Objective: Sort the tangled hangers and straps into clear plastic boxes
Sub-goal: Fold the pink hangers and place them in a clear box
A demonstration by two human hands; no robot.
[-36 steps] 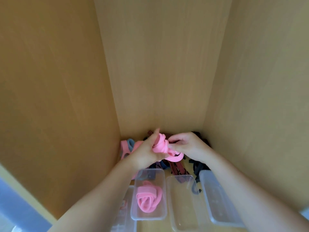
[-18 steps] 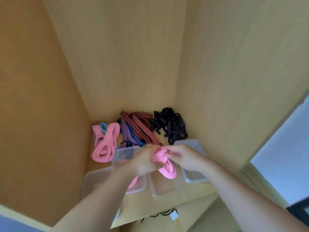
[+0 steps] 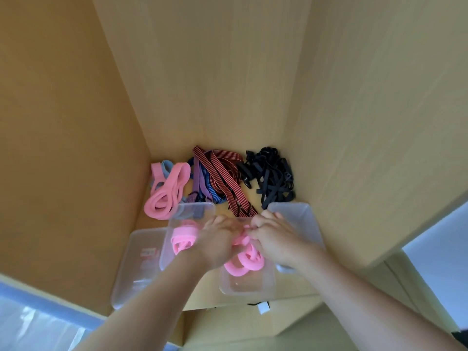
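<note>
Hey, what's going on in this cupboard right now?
A person is sorting bands and straps into clear boxes on a wooden shelf. The left hand and right hand both grip a pink band over the middle box. The neighbouring box to its left holds a second band. Loose pink bands, striped straps and black straps lie behind.

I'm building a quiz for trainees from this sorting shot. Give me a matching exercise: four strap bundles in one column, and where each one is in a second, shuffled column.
Things:
1. black straps
2. red striped straps
3. loose pink loops
4. held pink strap

Places:
A. gripped, at the middle clear box
B. back left
C. back right corner
D. back middle

Pairs: 1-C, 2-D, 3-B, 4-A.
</note>
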